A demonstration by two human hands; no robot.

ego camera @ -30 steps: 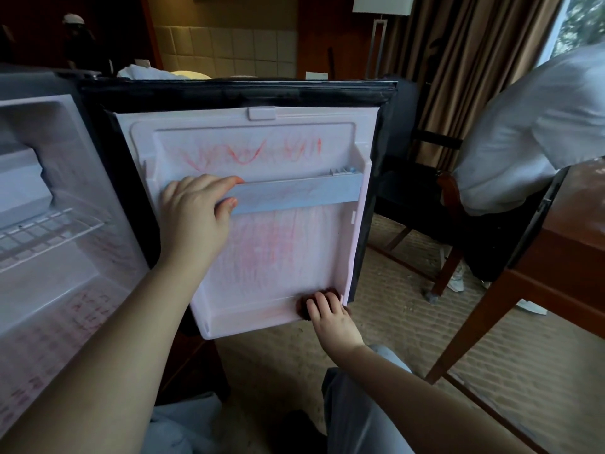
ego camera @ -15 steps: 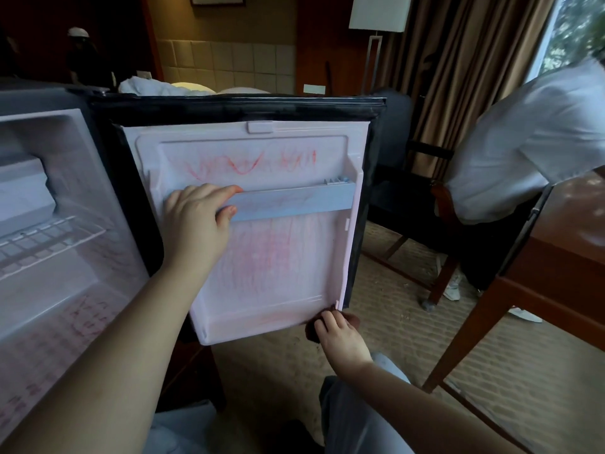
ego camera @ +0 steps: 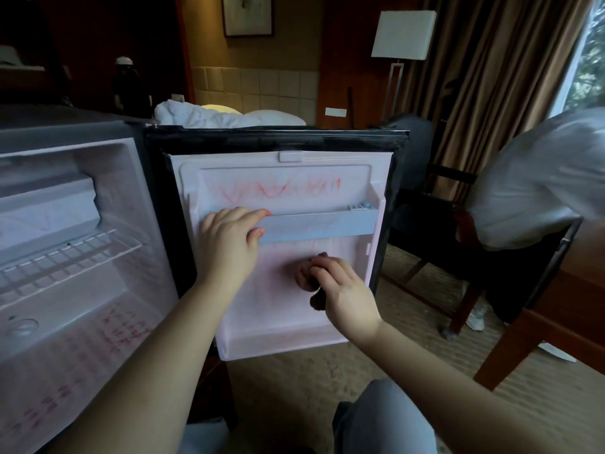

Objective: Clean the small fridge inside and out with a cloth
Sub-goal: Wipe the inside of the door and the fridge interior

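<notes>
The small fridge (ego camera: 75, 257) stands open on the left, with red marks on its white floor. Its door (ego camera: 294, 178) swings out toward me, and the white inner liner carries red scribbles above the pale blue shelf rail (ego camera: 320, 224) and a fainter pink smear below it. My left hand (ego camera: 229, 247) grips the left end of that rail, fingers curled over its top. My right hand (ego camera: 343, 293) holds a small dark cloth (ego camera: 306, 278) bunched against the liner just under the rail.
A person in a white shirt (ego camera: 537, 188) sits on a dark chair (ego camera: 435, 224) at the right. A wooden table (ego camera: 569, 290) juts in at the far right. A floor lamp (ego camera: 401, 37) and curtains stand behind; carpet lies below the door.
My right hand with the cloth has moved from the door's bottom right corner up to the middle of the liner, under the rail. My left hand stays on the rail.
</notes>
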